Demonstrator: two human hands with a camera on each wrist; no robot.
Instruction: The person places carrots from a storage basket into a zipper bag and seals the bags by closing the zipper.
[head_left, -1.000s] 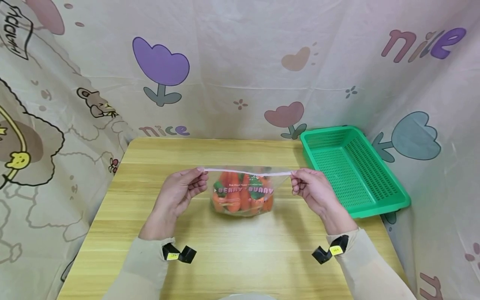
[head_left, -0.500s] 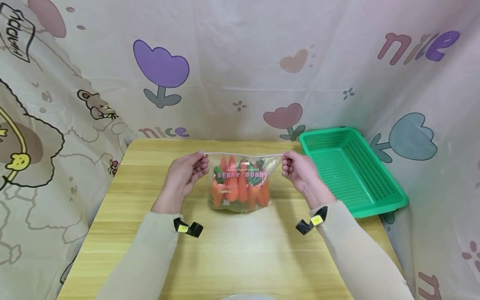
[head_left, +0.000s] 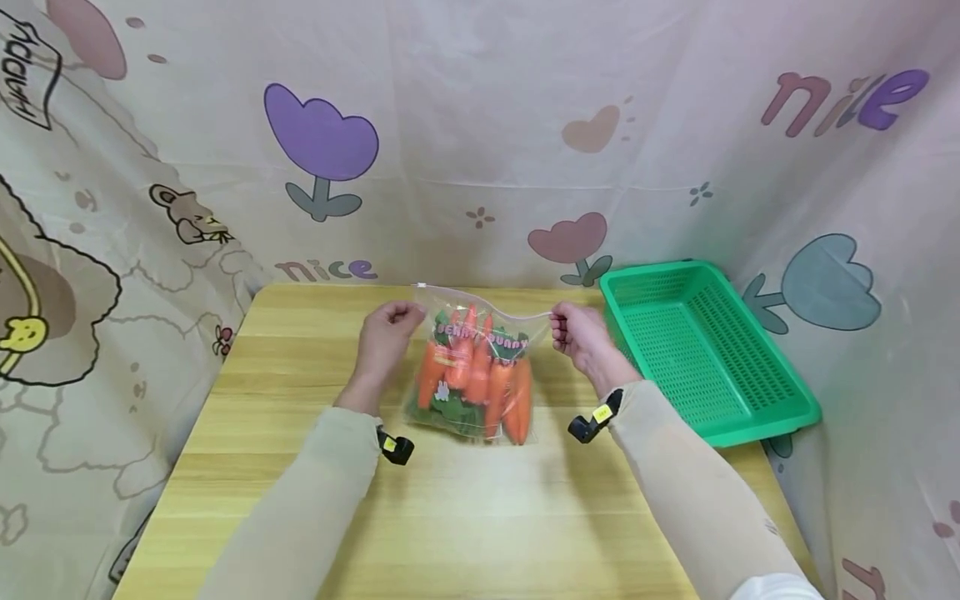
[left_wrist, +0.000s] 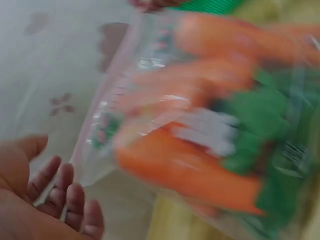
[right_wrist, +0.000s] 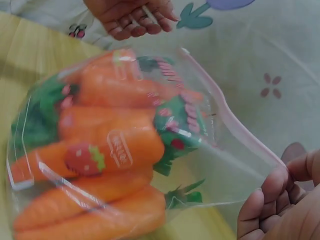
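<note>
A clear zip-top bag with pink lettering stands over the table in the head view. Inside it are several orange carrots with green tops. My right hand pinches the right end of the bag's pale pink zip strip between thumb and fingers. Beside the strip's other end is my left hand, its thumb apart from its loosely bent fingers and nothing held between them. The left fingertips are right at the bag's upper corner in the left wrist view.
A green perforated plastic basket sits at the right of the wooden table. Printed cloth hangs behind the table and along both sides. A white rounded edge shows at the bottom right.
Both hands gripped the strip's ends before; the left has let go of its end. The bag has risen and turned to face the camera more, and the right hand has shifted left.
</note>
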